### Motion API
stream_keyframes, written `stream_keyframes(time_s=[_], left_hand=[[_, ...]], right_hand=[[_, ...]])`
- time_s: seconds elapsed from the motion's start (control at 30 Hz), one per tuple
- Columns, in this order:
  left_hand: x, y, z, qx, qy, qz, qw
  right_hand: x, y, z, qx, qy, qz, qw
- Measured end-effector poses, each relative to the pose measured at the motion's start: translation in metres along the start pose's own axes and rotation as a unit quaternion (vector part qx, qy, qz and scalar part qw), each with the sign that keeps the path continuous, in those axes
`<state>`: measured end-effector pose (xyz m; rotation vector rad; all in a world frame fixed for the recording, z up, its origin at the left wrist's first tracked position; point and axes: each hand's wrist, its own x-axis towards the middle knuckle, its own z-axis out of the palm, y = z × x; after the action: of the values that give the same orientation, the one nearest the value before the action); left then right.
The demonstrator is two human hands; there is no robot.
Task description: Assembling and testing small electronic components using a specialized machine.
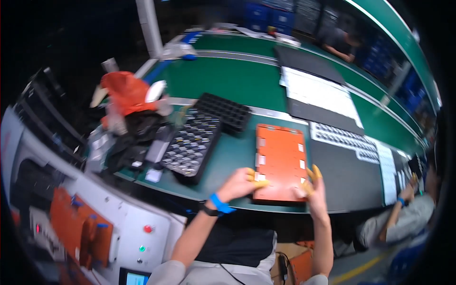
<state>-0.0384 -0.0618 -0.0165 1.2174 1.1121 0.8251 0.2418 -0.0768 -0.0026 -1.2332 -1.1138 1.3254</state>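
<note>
A flat orange rectangular plate (280, 159) with small pale tabs along both long sides lies at the table's front edge. My left hand (241, 184) grips its near left corner, thumb on top. My right hand (313, 190) holds its near right side, the fingers along the edge; motion blurs the thumb a little. Yellow covers sit on several fingertips, and a blue strap (221, 204) circles my left wrist. Left of the plate, a black tray (192, 147) filled with rows of small shiny parts stands beside another black pocketed tray (225, 111) behind it.
An orange bag (126, 90) and dark clutter lie at the left. White sheets with rows of cut-outs (344, 137) rest on a dark mat (342, 175) to the right. A control panel with buttons (142, 237) is at lower left. Another person's arm (396, 209) is at far right.
</note>
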Motion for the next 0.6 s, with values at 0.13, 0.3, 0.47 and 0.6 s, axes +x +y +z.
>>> stream_keyframes(time_s=[0.13, 0.3, 0.47, 0.6], left_hand=[[0.003, -0.016, 0.033, -0.06, -0.053, 0.069, 0.994], [-0.038, 0.029, 0.035, -0.093, 0.063, 0.042, 0.993], [-0.131, 0.046, 0.023, -0.122, 0.091, 0.175, 0.973], [-0.266, 0.075, 0.001, -0.098, 0.193, 0.263, 0.94]], right_hand=[[0.015, 0.003, -0.031, 0.087, -0.014, 0.043, 0.995], [0.008, -0.016, -0.032, 0.153, -0.091, 0.078, 0.981], [-0.037, -0.059, 0.029, 0.096, -0.171, -0.103, 0.975], [-0.099, -0.092, 0.117, 0.15, -0.214, -0.213, 0.942]])
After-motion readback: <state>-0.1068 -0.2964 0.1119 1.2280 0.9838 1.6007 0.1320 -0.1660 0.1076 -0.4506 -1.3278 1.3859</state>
